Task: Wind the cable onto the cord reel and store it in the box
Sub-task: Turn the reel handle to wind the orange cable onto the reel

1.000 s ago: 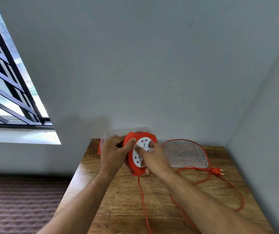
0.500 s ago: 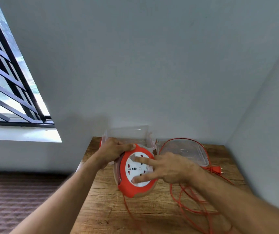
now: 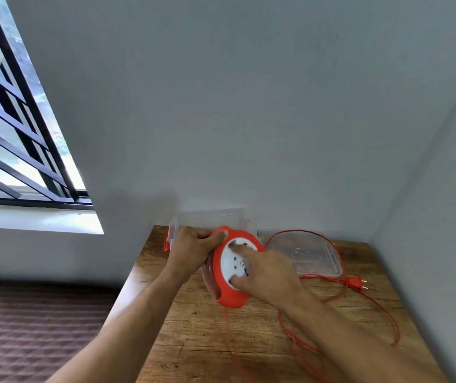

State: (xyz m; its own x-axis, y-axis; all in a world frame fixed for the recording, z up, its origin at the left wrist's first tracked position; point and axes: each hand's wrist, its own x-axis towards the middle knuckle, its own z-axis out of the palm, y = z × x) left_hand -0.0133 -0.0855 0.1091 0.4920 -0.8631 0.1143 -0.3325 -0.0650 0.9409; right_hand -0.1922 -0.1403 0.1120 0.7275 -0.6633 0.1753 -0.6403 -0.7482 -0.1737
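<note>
An orange cord reel (image 3: 231, 295) with a white socket face is held upright above the wooden table (image 3: 202, 335). My left hand (image 3: 191, 251) grips its upper left rim. My right hand (image 3: 268, 275) lies flat on the white face, fingers spread on it. An orange cable (image 3: 370, 302) runs down from the reel and loops loosely over the table's right half, ending in a plug (image 3: 355, 283). Behind the reel stands a clear plastic box (image 3: 210, 218) with orange clips, against the wall.
The clear lid (image 3: 312, 255) of the box lies flat at the back right, ringed by the cable. Grey walls close the table at the back and right. A barred window (image 3: 14, 134) is at the left; the floor lies below the table's left edge.
The reel has tilted and shifted in my hands over the last second: lower and nearer half a second ago, now raised back toward the box. My right hand has turned on the white face.
</note>
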